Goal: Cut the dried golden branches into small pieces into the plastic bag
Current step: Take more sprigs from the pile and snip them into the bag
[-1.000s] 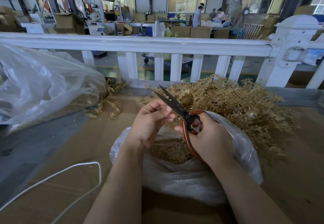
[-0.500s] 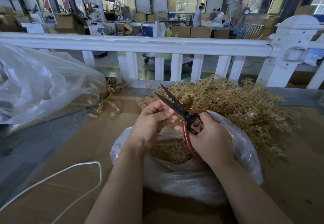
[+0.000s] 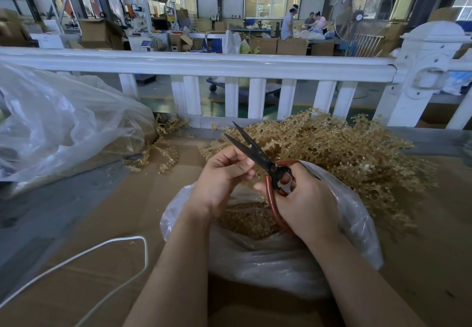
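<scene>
The right hand (image 3: 304, 199) gripped the red handles of the scissors (image 3: 258, 159), whose dark blades stood slightly parted and pointed up and to the far left. The left hand (image 3: 222, 173) was curled, fingertips pinched near the blades; what it pinched was too small to tell. Both hands hovered over the open plastic bag (image 3: 352, 214), which lay on the cardboard-covered table (image 3: 102, 224) and held a heap of cut golden pieces (image 3: 245, 222). Just beyond the bag, on the far right, lay the pile of dried golden branches (image 3: 344, 147). A white cord (image 3: 102, 247) looped across the near left. A larger clear bag (image 3: 63, 122) slumped at the far left beside a few loose sprigs (image 3: 163, 150). A white railing (image 3: 229, 64) bordered the table; beyond it stretched a workshop with boxes.
</scene>
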Demonstrator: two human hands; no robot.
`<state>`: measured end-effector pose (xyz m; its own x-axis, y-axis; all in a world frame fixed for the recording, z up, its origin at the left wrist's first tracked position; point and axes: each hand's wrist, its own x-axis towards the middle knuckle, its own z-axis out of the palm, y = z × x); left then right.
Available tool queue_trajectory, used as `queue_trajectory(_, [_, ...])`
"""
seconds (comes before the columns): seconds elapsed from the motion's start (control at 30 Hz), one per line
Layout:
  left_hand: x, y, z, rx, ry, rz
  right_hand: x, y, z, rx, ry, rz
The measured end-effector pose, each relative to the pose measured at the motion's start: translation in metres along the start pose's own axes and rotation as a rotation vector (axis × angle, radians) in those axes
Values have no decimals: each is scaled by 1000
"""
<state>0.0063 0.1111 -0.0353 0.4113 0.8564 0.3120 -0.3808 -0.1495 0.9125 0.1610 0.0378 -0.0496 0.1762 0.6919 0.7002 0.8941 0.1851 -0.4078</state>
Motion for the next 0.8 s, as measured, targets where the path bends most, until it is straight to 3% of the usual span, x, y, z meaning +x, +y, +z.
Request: queue_trajectory(0.8, [-1,1,4,60,-4,-20,2,-8,-8,85,-1,18])
